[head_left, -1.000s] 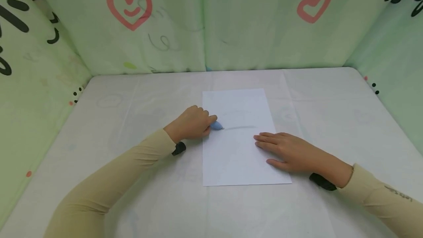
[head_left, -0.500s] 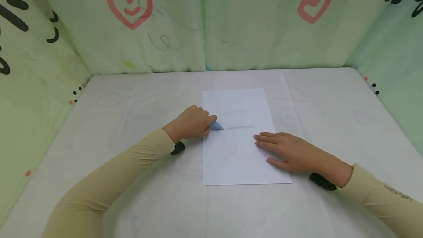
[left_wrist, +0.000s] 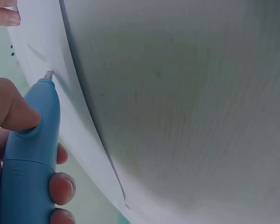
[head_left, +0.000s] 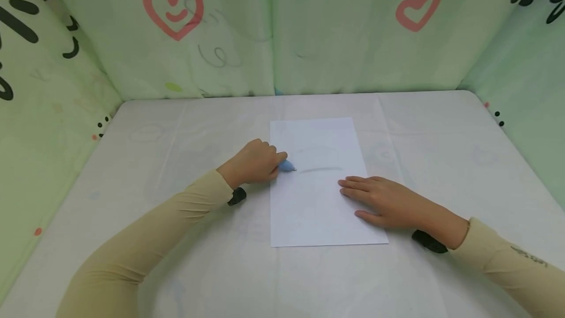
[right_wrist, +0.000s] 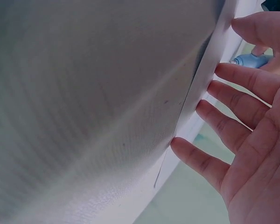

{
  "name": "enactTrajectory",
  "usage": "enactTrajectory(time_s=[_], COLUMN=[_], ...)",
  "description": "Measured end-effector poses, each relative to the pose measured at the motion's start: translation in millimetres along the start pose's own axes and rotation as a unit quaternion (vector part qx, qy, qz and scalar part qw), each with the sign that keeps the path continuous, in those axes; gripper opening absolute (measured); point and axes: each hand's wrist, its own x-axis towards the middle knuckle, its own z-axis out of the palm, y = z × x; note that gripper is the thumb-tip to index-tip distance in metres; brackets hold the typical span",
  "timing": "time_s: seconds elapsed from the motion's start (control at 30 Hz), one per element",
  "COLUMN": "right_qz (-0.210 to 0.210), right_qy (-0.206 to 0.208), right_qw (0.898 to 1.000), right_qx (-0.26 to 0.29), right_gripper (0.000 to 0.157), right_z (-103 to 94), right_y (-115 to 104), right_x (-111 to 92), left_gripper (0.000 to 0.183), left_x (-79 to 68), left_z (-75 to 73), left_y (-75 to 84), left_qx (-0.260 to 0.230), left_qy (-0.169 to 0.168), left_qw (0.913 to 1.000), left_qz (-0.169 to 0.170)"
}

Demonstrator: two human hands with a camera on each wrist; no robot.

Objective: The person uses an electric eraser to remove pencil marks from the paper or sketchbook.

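My left hand (head_left: 256,161) grips a blue pen-shaped electric eraser (left_wrist: 30,186) at the paper's left side. In the left wrist view the thumb (left_wrist: 14,107) presses on its button and the other fingers wrap the body. Its narrow tip (left_wrist: 48,74) is right at the white sheet of paper (head_left: 309,215). A faint grey stroke (head_left: 321,169) runs across the sheet just right of the tip, with a fainter arc above it. My right hand (head_left: 384,202) lies palm down with fingers spread over the sheet's right edge. In the right wrist view its fingertips touch the paper.
The paper lies on a table with a white cloth (head_left: 198,264). Green printed curtains (head_left: 318,38) with red hearts hang behind and at both sides. A black wrist device (head_left: 429,241) sits under the right wrist, another (head_left: 237,196) under the left.
My left hand has shifted very slightly left and up with the electric eraser, so the gap between tip and grey stroke is a little wider. The right hand keeps its place.
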Motion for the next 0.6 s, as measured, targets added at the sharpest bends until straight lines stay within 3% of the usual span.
enactTrajectory(time_s=[0.6], right_qz=[-0.001], right_qy=[0.007], right_qw=[1.000], right_qx=[-0.001], right_gripper=[0.045], right_z=[2.5], right_y=[1.6], right_x=[-1.9], left_gripper=[0.010], left_x=[1.4], left_z=[1.9], left_y=[0.9], left_qx=[-0.009], left_qy=[-0.015], left_qw=[0.9998], left_qz=[-0.004])
